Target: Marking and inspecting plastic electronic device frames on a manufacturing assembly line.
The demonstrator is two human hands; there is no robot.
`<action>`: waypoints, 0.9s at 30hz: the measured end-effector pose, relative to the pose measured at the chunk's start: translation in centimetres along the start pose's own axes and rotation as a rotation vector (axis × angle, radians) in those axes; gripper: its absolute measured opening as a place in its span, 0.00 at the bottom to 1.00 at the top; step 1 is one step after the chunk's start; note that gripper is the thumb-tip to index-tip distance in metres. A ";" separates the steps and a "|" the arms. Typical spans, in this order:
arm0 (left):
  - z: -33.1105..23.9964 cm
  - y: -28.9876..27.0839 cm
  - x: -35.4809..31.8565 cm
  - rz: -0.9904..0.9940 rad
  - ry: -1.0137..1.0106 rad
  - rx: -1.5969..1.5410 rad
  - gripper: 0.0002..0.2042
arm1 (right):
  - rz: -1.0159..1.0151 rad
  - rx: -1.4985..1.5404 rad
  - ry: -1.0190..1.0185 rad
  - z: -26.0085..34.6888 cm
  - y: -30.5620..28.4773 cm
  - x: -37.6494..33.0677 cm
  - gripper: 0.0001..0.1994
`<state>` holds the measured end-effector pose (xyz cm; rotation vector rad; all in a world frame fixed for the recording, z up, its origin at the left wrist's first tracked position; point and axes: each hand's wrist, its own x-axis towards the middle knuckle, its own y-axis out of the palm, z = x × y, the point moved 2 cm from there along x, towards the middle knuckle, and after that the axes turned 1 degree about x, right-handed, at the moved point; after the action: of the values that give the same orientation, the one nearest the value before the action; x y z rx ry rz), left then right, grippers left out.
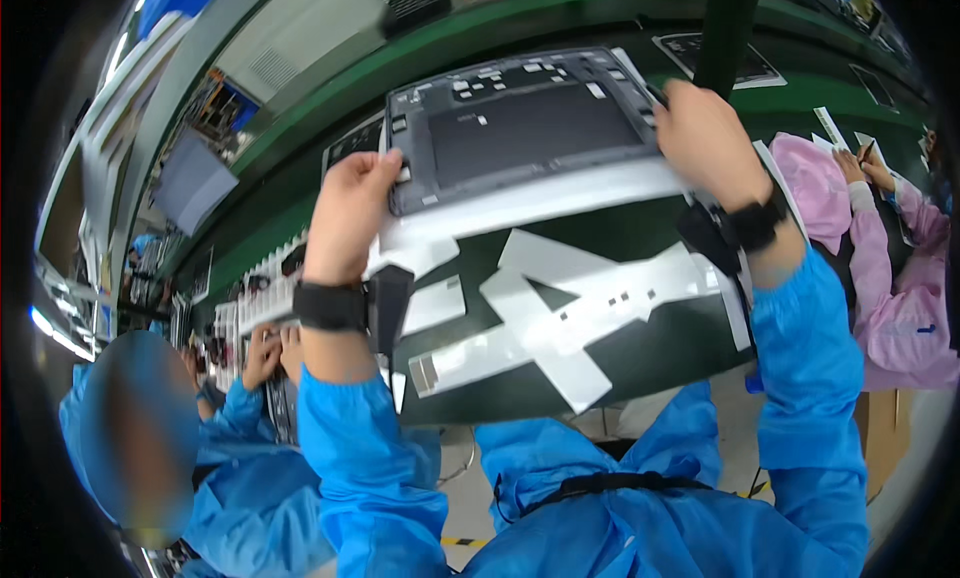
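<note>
A dark, flat rectangular device housing (530,128) lies tilted in front of me on a white sheet or tray (540,200). Small white pieces dot its far part and edges. My left hand (350,203) is closed on its left edge, the thumb on top. At the right edge is my right hand (705,138), its fingers curled in and blurred by motion. A thin dark thing shows at those fingertips; I cannot make out what it is. Both wrists wear black bands with dark boxy pieces.
White strips and sheets (560,328) overlap on the green table (470,403) nearer me. A green post (725,38) stands behind my right hand. Co-workers sit at both sides, a blue sleeve (240,403) left and a pink sleeve (868,268) right. Shelving rises at far left.
</note>
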<state>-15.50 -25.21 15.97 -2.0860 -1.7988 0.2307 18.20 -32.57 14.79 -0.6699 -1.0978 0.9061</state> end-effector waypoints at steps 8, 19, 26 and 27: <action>6.4 5.0 -20.7 -0.200 0.000 0.439 0.10 | 0.111 -0.010 0.145 0.8 -0.5 -20.2 0.05; 10.7 5.6 -24.9 -0.339 0.177 0.568 0.09 | 0.042 -0.033 0.071 -0.5 1.4 -23.5 0.07; 14.6 -1.3 -26.4 -0.367 0.239 0.740 0.18 | -0.039 0.943 0.076 5.8 -1.0 -21.0 0.26; 15.1 -1.5 -26.7 -0.368 0.231 0.739 0.18 | 0.134 0.999 0.228 8.5 0.0 -20.6 0.32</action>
<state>-26.85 -48.51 -0.41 -1.2026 -1.5887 0.4483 6.45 -50.42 8.29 -0.0026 -0.2986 1.2999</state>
